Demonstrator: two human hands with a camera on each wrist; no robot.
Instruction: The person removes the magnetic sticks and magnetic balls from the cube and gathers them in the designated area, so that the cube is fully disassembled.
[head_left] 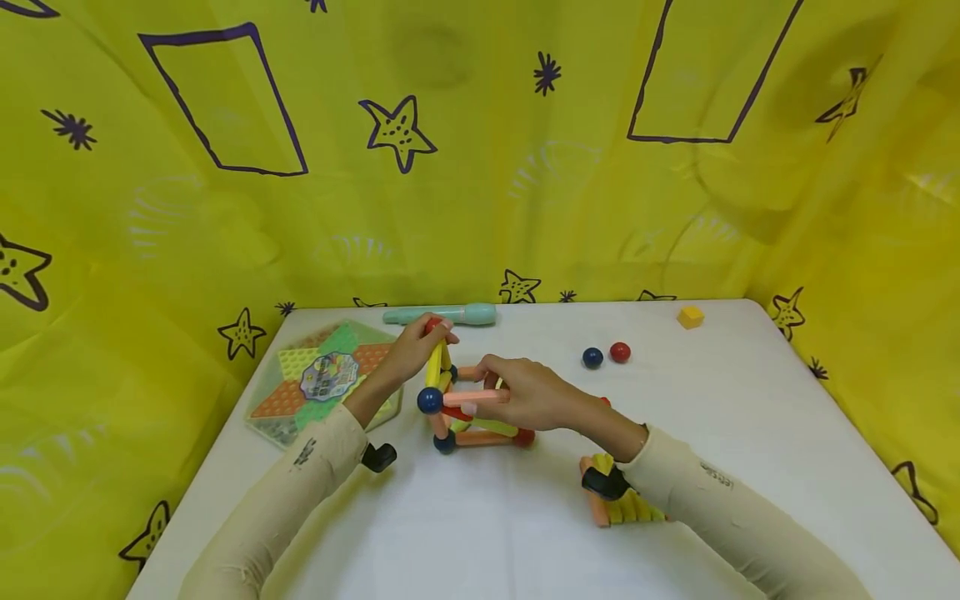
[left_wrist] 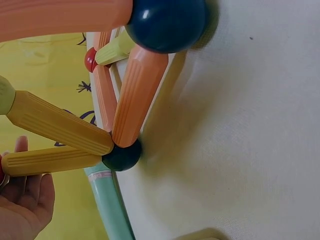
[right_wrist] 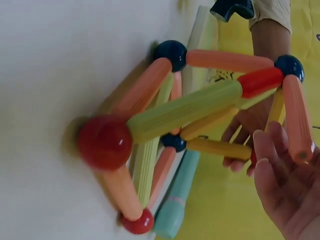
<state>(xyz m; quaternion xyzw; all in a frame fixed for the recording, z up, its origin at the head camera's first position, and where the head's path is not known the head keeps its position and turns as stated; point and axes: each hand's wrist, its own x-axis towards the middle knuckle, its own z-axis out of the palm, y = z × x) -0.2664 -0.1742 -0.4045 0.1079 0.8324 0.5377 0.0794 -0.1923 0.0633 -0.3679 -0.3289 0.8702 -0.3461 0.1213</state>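
1. Grip, right: the right hand [head_left: 534, 393] pinches a salmon-orange, ridged plastic-looking rod [head_left: 474, 399] near its free end, thumb below and fingers above.
2. Grip, left: the left hand [head_left: 408, 350] holds a glossy red ball [head_left: 433, 325] at the upper end of a mustard-yellow ridged rod [left_wrist: 52, 161], fingers curled about it.
3. Pose: both forearms, in cream sleeves [head_left: 300, 483], reach forward and converge. The left hand is the farther one; the right hand comes in from the right, palm side toward the work.
4. Materials: rods are straight, faceted and grooved lengthwise; balls are smooth and shiny. The salmon-orange rod's free end shows a small dark spot in the right wrist view.
5. Orientation: the salmon-orange rod's long axis runs left to right, nearly level in the head view. Its left end meets a glossy dark-blue ball [head_left: 430, 400]; its free end points right.
6. Location: that ball forms an upper corner of an open rod-and-ball framework [head_left: 486, 438], its lower balls resting on the white tabletop [head_left: 450, 542].
7. Surroundings: a translucent hexagonal case [head_left: 262, 423] lies left; a mint-green wand-like object [head_left: 476, 314] lies behind; a small yellow block [head_left: 691, 317] sits far right.
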